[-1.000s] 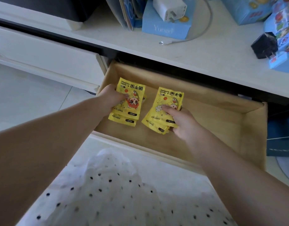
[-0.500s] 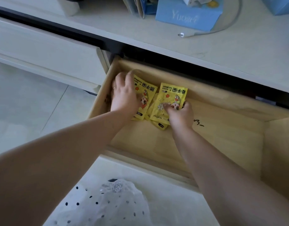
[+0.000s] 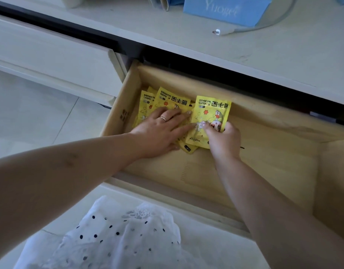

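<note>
At the far left a closed drawer front (image 3: 50, 55) runs out of view. Beside it the open drawer (image 3: 264, 162) keeps the yellow hand-warmer packets in its back left corner. The left pile (image 3: 167, 99) is mostly covered. Only the top edges of a few packets fan out beyond the left hand (image 3: 159, 131), so their count is hard to make out. That hand lies flat on them, palm down, fingers straight and spread, with a ring (image 3: 163, 118) on one finger. Its fingertips reach the edge of the right pile (image 3: 211, 109). This pile's top packet shows its printed face, and lower packets peek out at the near edge. The right hand (image 3: 223, 140) covers the pile's near right corner and grips it, fingers curled and tips pressing the top packet — the thumb is hidden. On the desk top (image 3: 283, 55) behind, a blue box (image 3: 225, 10) is cut off by the frame's upper edge — a cable end (image 3: 217, 32) lies just in front of it.
</note>
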Demonstrator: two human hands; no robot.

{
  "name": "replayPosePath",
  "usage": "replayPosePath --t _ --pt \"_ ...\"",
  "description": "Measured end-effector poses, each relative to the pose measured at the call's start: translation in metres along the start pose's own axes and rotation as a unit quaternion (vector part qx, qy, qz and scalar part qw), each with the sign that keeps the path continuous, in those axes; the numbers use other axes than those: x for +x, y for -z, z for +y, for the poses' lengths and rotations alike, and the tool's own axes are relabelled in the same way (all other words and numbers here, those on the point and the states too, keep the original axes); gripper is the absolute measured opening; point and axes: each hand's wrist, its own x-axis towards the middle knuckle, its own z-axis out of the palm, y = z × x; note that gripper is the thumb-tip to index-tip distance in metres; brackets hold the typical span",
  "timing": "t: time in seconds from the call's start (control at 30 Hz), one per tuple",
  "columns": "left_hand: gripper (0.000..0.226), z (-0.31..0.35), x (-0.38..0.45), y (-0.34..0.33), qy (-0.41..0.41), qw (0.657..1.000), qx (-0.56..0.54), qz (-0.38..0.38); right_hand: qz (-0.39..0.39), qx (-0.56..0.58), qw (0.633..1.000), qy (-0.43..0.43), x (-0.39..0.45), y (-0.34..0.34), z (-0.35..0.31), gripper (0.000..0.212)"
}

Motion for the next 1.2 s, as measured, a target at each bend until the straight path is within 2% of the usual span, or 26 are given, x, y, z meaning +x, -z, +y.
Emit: replayPosePath --t 0.1,0.27,0.43,0.57,0.7,0.87,1.03,1.1,1.2 --pt "0.072 0.01 0.006 0.002 0.01 1.0 0.008 -0.019 0.007 0.029 0.999 -0.016 0.002 0.014 0.005 0.019" --pt "0.069 0.019 0.013 0.003 0.009 0.998 -0.055 -0.025 0.08 0.073 0.994 -0.023 0.009 0.027 0.013 0.019" --pt "0.085 -0.005 0.001 0.008 -0.019 1.0 -0.009 -0.013 0.054 0.086 0.995 -0.014 0.01 0.024 0.013 0.015" --pt "0.082 -0.026 -0.016 0.01 0.013 0.998 -0.014 -0.062 0.046 0.054 0.997 -0.019 0.009 0.021 0.01 0.001" --pt "0.065 -0.036 -0.017 0.012 0.032 0.994 -0.041 -0.094 0.031 0.026 0.999 -0.018 0.006 0.032 0.01 0.016" --pt "0.071 -0.024 -0.016 0.014 0.056 0.994 -0.053 -0.082 0.024 -0.075 0.997 0.021 0.01 0.052 0.019 0.019" --pt "0.08 0.018 0.001 0.025 -0.083 0.996 0.001 -0.035 0.049 -0.157 0.986 0.035 0.017 0.056 0.025 0.042" --pt "0.074 0.029 0.01 0.025 -0.089 0.995 0.011 -0.04 0.052 -0.17 0.984 0.032 0.019 0.055 0.026 0.045" --pt "0.07 0.039 0.012 0.025 -0.045 0.997 -0.002 -0.058 0.048 -0.175 0.983 0.025 0.02 0.054 0.028 0.044"
